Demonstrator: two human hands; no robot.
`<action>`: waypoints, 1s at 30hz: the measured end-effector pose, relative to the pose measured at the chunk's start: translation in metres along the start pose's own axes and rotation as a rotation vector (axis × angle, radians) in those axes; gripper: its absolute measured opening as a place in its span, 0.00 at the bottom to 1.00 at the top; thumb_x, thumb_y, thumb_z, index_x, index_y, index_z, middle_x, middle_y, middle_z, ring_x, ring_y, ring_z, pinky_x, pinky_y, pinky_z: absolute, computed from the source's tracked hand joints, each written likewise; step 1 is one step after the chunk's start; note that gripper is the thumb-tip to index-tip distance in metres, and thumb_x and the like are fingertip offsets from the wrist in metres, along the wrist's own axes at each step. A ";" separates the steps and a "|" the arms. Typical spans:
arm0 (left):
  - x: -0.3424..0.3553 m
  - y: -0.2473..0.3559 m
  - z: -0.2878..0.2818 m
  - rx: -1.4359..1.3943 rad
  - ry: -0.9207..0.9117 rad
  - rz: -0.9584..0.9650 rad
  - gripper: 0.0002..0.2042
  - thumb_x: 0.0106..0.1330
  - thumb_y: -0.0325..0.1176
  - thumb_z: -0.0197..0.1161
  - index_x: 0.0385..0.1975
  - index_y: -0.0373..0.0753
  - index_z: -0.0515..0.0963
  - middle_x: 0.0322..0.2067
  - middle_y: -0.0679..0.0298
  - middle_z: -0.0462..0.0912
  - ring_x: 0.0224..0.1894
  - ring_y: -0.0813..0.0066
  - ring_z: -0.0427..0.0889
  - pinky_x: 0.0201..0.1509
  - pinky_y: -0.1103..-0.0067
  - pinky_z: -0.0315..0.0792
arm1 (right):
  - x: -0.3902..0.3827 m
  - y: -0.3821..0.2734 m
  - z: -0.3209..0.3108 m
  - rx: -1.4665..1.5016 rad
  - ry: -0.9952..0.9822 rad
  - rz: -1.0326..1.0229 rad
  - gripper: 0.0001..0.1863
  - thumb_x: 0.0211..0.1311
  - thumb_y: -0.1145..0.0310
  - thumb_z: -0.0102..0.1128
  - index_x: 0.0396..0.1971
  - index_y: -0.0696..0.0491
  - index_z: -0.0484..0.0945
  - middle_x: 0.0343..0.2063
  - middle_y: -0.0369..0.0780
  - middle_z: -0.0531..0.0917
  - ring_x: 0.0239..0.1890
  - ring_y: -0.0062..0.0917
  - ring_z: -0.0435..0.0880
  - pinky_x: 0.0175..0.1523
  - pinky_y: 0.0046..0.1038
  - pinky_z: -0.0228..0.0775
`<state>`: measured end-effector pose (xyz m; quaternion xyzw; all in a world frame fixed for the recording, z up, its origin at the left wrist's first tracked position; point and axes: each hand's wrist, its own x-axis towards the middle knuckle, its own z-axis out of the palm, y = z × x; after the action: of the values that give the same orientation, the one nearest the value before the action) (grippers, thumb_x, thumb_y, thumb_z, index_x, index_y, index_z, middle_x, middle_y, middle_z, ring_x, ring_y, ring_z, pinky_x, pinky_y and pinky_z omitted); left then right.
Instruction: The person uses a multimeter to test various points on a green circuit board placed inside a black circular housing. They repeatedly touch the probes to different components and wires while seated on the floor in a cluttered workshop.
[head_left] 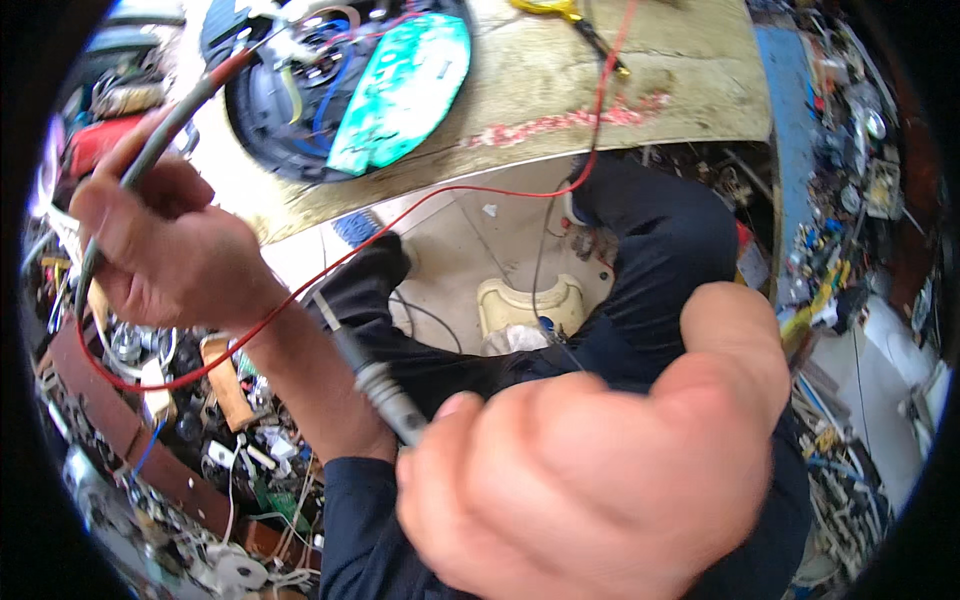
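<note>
Left hand: the left hand [165, 245] is raised at the left, fingers closed around a grey probe [165, 125] whose red-banded tip points at the round black device.
Right hand: the right hand [590, 470] is a closed fist, close to the camera and blurred; it seems to grip the black probe [375, 380], whose tip sticks out up and left.
Red wire: a red wire [420, 205] runs from the top over the board's edge, down across the lap and loops under the left wrist.
Board: a worn, pale wooden board [600, 80] with flaking red paint fills the top.
Device: the round black device [290, 110] lies on the board, opened, with coloured wires and a green circuit board [405, 90] inside.
Floor: pale tiles [460, 240] show between the dark trouser legs.
Surroundings: heaps of small parts and cables [200, 470] at lower left, more clutter [850, 200] at right.
</note>
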<state>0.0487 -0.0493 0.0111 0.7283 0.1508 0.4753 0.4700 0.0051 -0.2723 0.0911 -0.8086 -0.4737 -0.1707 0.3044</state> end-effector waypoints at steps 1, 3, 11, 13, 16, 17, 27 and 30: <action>0.004 0.003 0.006 0.017 0.003 0.054 0.28 0.80 0.51 0.51 0.30 0.30 0.86 0.14 0.67 0.75 0.15 0.88 0.63 0.20 0.87 0.49 | 0.001 0.014 -0.013 0.006 0.013 -0.119 0.16 0.36 0.63 0.63 0.27 0.56 0.79 0.22 0.34 0.73 0.20 0.21 0.71 0.22 0.22 0.59; 0.012 0.009 0.004 -0.029 -0.019 0.070 0.28 0.80 0.51 0.52 0.31 0.31 0.86 0.14 0.67 0.76 0.15 0.88 0.65 0.20 0.88 0.50 | 0.011 0.030 -0.011 0.056 0.098 -0.279 0.15 0.39 0.64 0.65 0.31 0.52 0.81 0.23 0.35 0.77 0.19 0.20 0.72 0.22 0.22 0.57; 0.036 0.023 0.013 -0.177 -0.003 0.131 0.26 0.79 0.49 0.53 0.31 0.30 0.84 0.13 0.67 0.74 0.14 0.87 0.64 0.19 0.88 0.49 | 0.027 0.093 -0.016 0.451 -0.061 -0.103 0.14 0.47 0.71 0.71 0.36 0.56 0.85 0.28 0.42 0.84 0.25 0.27 0.82 0.30 0.29 0.70; 0.042 0.024 0.003 -0.185 -0.035 0.086 0.26 0.79 0.49 0.53 0.31 0.30 0.84 0.13 0.67 0.74 0.15 0.87 0.64 0.20 0.88 0.50 | 0.030 0.113 0.001 0.507 0.034 -0.032 0.13 0.53 0.75 0.71 0.40 0.59 0.84 0.29 0.43 0.85 0.26 0.28 0.83 0.32 0.28 0.73; 0.043 0.019 0.008 -0.209 -0.015 0.080 0.26 0.79 0.49 0.53 0.31 0.30 0.83 0.15 0.64 0.78 0.15 0.86 0.66 0.19 0.87 0.52 | 0.020 0.123 0.015 0.716 0.104 0.414 0.12 0.60 0.78 0.69 0.44 0.61 0.84 0.32 0.39 0.87 0.28 0.18 0.82 0.34 0.18 0.73; 0.042 0.017 0.008 -0.219 -0.016 0.032 0.25 0.80 0.48 0.53 0.30 0.30 0.83 0.16 0.63 0.79 0.15 0.85 0.66 0.19 0.87 0.54 | 0.017 0.122 0.020 0.829 0.138 0.554 0.14 0.64 0.76 0.67 0.48 0.62 0.81 0.34 0.40 0.86 0.27 0.16 0.81 0.33 0.17 0.72; 0.022 -0.009 0.001 -0.287 0.026 -0.117 0.24 0.79 0.48 0.54 0.30 0.31 0.82 0.16 0.64 0.77 0.14 0.85 0.66 0.18 0.87 0.54 | -0.014 0.134 0.072 1.073 0.396 0.640 0.09 0.72 0.68 0.60 0.42 0.59 0.77 0.28 0.42 0.84 0.21 0.17 0.76 0.27 0.18 0.68; 0.025 -0.010 -0.001 -0.285 0.074 -0.144 0.25 0.79 0.49 0.54 0.30 0.31 0.82 0.14 0.66 0.74 0.13 0.86 0.65 0.18 0.87 0.53 | -0.015 0.127 0.077 0.959 0.307 0.595 0.06 0.70 0.73 0.59 0.41 0.59 0.78 0.28 0.40 0.83 0.22 0.16 0.77 0.28 0.19 0.70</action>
<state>0.0624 -0.0271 0.0167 0.6235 0.1508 0.4833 0.5957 0.1074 -0.2785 -0.0179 -0.6447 -0.2010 0.0404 0.7364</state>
